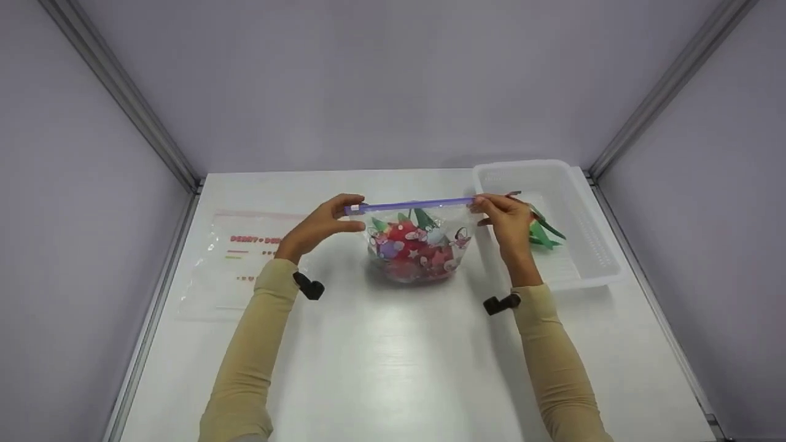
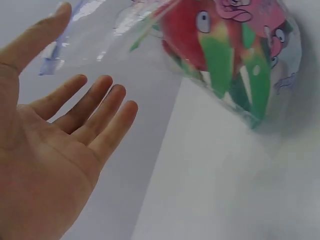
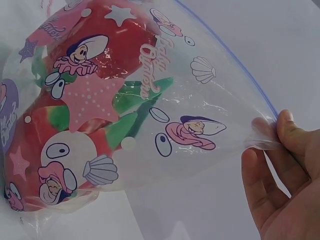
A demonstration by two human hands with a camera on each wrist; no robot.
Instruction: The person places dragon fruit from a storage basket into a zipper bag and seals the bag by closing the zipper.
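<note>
A clear zip bag (image 1: 417, 245) printed with cartoon shells and stars stands mid-table, filled with red and green soft items. Its purple zipper strip (image 1: 411, 204) runs level between my hands. My left hand (image 1: 353, 213) hovers at the strip's left end; in the left wrist view that hand (image 2: 85, 55) is spread, fingers straight, thumb beside the white slider (image 2: 50, 64), with the bag (image 2: 225, 45) beyond it. My right hand (image 1: 482, 205) pinches the bag's right top corner. The right wrist view shows thumb and fingers (image 3: 270, 145) closed on the clear film (image 3: 125, 110).
A white plastic tray (image 1: 522, 175) sits at the table's right rear with green and red pieces (image 1: 543, 233) in it. A second clear bag (image 1: 239, 258) with red print lies flat at the left. Grey walls enclose the white table (image 1: 399, 356).
</note>
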